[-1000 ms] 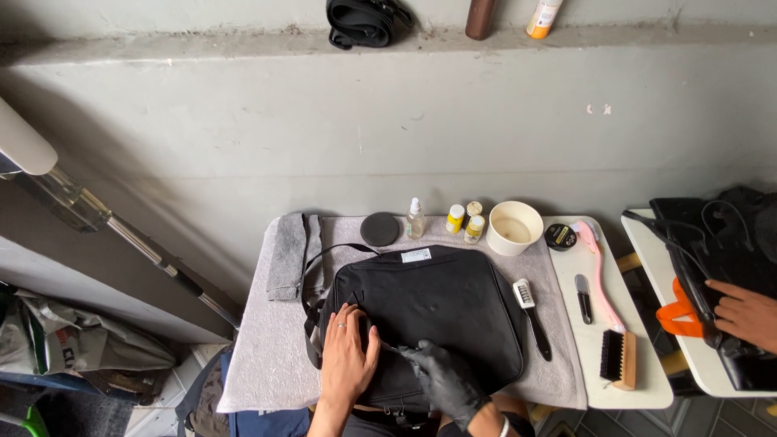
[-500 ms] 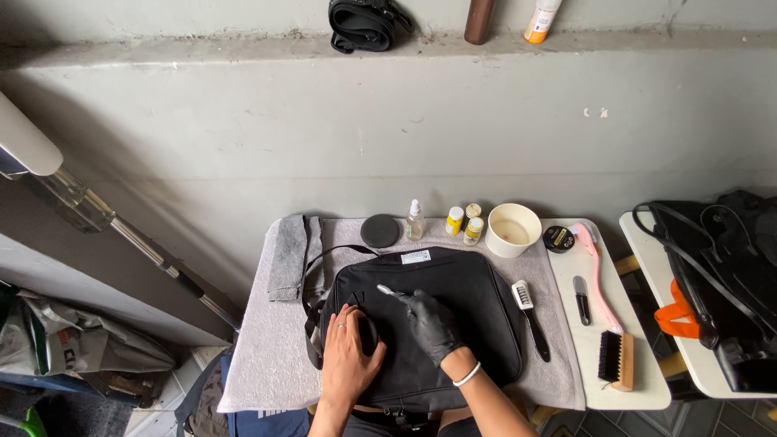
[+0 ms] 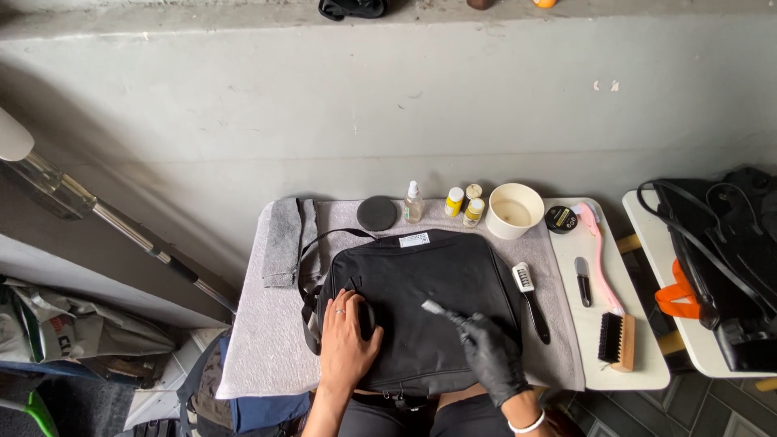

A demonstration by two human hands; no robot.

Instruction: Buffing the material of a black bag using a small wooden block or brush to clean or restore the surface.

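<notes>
A black bag lies flat on a grey towel that covers a small table. My bare left hand rests flat on the bag's left side, a ring on one finger. My right hand wears a black glove and grips a small brush whose pale head touches the middle of the bag.
Behind the bag stand a black round tin, a clear spray bottle, three small yellow-capped bottles and a cream bowl. To the right lie a black-handled brush, a pink brush and a wooden brush. Another black bag sits far right.
My gloved right hand has slid down and to the right across the bag with the brush. The other person's hand at the far right is gone from view.
</notes>
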